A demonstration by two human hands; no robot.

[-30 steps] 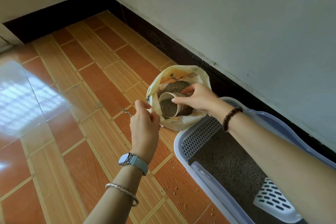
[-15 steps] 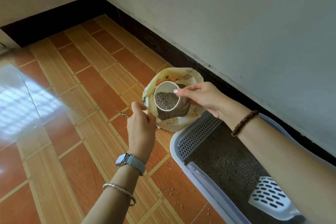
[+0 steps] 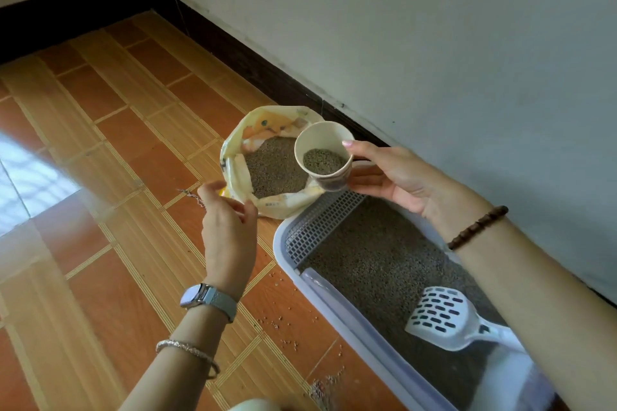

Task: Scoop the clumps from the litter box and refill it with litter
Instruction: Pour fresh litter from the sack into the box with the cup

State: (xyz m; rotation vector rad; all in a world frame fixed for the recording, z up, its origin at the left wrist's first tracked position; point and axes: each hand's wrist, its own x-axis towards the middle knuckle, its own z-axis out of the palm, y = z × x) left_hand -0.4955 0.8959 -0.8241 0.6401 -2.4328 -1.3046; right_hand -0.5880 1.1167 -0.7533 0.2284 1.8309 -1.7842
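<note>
The right hand point(image 3: 397, 177) curls its fingers round the light, squashy cup point(image 3: 320, 140), best held low and gently; the left hand point(image 3: 228, 230) maybe pinches the bag point(image 3: 267, 125).

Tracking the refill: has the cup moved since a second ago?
Yes. The right hand has lifted the cup out of the litter bag, toward the litter box.
</note>
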